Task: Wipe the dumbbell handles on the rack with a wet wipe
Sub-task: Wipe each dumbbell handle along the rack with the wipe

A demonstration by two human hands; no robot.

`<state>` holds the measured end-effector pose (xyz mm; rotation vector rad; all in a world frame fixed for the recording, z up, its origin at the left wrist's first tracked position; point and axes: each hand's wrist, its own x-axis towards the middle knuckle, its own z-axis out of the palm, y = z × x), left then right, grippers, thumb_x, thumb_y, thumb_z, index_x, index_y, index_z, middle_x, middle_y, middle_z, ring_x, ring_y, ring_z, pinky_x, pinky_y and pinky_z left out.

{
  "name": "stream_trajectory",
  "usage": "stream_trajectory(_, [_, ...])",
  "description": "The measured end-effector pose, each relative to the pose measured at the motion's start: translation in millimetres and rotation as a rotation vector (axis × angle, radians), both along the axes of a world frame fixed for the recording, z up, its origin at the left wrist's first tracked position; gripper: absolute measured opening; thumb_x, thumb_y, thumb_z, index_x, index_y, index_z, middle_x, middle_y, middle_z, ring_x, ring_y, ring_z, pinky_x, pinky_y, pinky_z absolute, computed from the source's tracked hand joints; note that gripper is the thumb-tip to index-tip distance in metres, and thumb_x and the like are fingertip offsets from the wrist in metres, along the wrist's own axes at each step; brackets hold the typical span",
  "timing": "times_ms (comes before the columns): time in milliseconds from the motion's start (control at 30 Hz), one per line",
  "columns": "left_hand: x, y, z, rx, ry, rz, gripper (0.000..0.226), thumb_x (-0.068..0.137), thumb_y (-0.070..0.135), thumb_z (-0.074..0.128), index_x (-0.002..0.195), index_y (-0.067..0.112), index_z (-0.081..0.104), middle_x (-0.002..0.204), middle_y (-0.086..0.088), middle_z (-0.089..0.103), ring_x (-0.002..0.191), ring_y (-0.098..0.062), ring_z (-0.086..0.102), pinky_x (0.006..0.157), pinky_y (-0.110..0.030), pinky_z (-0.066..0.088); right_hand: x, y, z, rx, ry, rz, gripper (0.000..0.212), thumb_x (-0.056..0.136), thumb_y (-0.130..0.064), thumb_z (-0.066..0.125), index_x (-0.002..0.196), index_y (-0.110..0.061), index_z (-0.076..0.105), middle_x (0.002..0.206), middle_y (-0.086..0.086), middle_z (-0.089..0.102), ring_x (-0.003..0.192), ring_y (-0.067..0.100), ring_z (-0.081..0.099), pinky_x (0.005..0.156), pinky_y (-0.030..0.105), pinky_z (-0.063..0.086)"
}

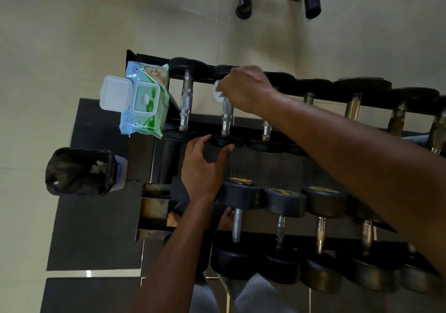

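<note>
The right hand closes around a white wet wipe, mostly hidden in its grip, at the far end of the second dumbbell's handle on the rack's top tier. The left hand cups that dumbbell's near head with curled fingers. Seven top-tier handles show, the rightmost cut off; four below. One wipes pack lies open.

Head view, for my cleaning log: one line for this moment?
right hand: wiping handle with wipe | left hand: steadying dumbbell end
</note>
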<state>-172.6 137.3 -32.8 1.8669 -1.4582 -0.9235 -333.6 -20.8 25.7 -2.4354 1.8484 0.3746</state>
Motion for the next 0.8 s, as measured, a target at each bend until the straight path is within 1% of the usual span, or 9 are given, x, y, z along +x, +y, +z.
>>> stream_trajectory(67, [0, -1, 1, 0.008, 0.009, -0.005, 0.059, 0.081, 0.064, 0.085, 0.125, 0.028, 0.072, 0.13, 0.014, 0.064, 0.115, -0.002, 0.06, 0.082, -0.021, 0.043, 5, -3, 2, 0.068, 0.011, 0.045, 0.019, 0.101, -0.016, 0.064, 0.103, -0.027, 0.08, 0.092, -0.009, 0.078, 0.081, 0.017, 0.073, 0.074, 0.034, 0.061])
stream_trajectory(167, [-2, 0, 1, 0.004, 0.042, 0.029, 0.059, 0.078, 0.062, 0.088, 0.123, 0.027, 0.07, 0.124, 0.013, 0.066, 0.112, -0.004, 0.061, 0.08, -0.022, 0.044, 10, -2, 7, 0.179, 0.01, 0.141, 0.018, 0.097, -0.02, 0.066, 0.1, -0.031, 0.079, 0.091, -0.01, 0.077, 0.079, 0.016, 0.069, 0.072, 0.035, 0.061])
stream_trajectory(267, [-1, 0, 0, 0.033, 0.055, 0.061, 0.065, 0.074, 0.069, 0.088, 0.122, 0.034, 0.059, 0.12, 0.017, 0.067, 0.104, -0.011, 0.067, 0.079, -0.035, 0.055, 15, 8, 7, 0.29, 0.006, 0.212, 0.018, 0.097, -0.026, 0.069, 0.111, -0.034, 0.079, 0.102, -0.01, 0.075, 0.089, 0.017, 0.069, 0.071, 0.032, 0.056])
stream_trajectory(333, [0, 0, 1, 0.05, 0.068, 0.061, 0.069, 0.072, 0.071, 0.088, 0.12, 0.038, 0.051, 0.118, 0.018, 0.067, 0.101, -0.012, 0.069, 0.077, -0.04, 0.057, 18, 16, 4, 0.349, -0.004, 0.238, 0.021, 0.098, -0.03, 0.071, 0.118, -0.032, 0.077, 0.11, -0.008, 0.075, 0.095, 0.018, 0.069, 0.072, 0.032, 0.053])
stream_trajectory(533, [4, -4, 6, 0.065, 0.045, 0.006, 0.074, 0.073, 0.069, 0.089, 0.123, 0.035, 0.046, 0.119, 0.018, 0.066, 0.107, -0.006, 0.065, 0.076, -0.034, 0.053, 22, 28, 6, 0.395, -0.039, 0.219, 0.022, 0.097, -0.029, 0.073, 0.118, -0.032, 0.077, 0.113, -0.007, 0.073, 0.098, 0.017, 0.068, 0.082, 0.035, 0.06])
stream_trajectory(600, [6, -6, 6, 0.067, 0.024, -0.035, 0.075, 0.074, 0.071, 0.086, 0.124, 0.032, 0.047, 0.119, 0.017, 0.065, 0.105, -0.007, 0.065, 0.073, -0.033, 0.052, 20, 32, 6, 0.427, -0.081, 0.165, 0.021, 0.097, -0.029, 0.072, 0.117, -0.033, 0.077, 0.114, -0.008, 0.071, 0.099, 0.016, 0.067, 0.084, 0.035, 0.061])
stream_trajectory(667, [8, -6, 7, 0.05, 0.002, -0.066, 0.074, 0.076, 0.073, 0.084, 0.124, 0.029, 0.049, 0.118, 0.015, 0.064, 0.1, -0.005, 0.062, 0.068, -0.031, 0.047, 14, 36, 7, 0.445, -0.196, 0.039, 0.019, 0.096, -0.032, 0.074, 0.114, -0.031, 0.079, 0.11, -0.011, 0.072, 0.098, 0.013, 0.067, 0.08, 0.03, 0.058])
stream_trajectory(733, [10, -4, 8, 0.021, -0.035, -0.104, 0.068, 0.08, 0.069, 0.083, 0.123, 0.026, 0.051, 0.116, 0.014, 0.062, 0.096, -0.001, 0.057, 0.064, -0.027, 0.041, 2, 46, 11, 0.449, -0.421, -0.175, 0.02, 0.095, -0.033, 0.077, 0.114, -0.026, 0.08, 0.107, -0.011, 0.073, 0.098, 0.011, 0.069, 0.077, 0.026, 0.056])
stream_trajectory(800, [9, 0, 12, -0.015, -0.055, -0.135, 0.059, 0.084, 0.063, 0.082, 0.12, 0.026, 0.054, 0.113, 0.014, 0.06, 0.093, 0.002, 0.054, 0.062, -0.018, 0.038, -16, 63, 17, 0.417, -0.682, -0.438, 0.024, 0.097, -0.03, 0.077, 0.12, -0.023, 0.078, 0.108, -0.009, 0.072, 0.1, 0.009, 0.068, 0.077, 0.023, 0.053])
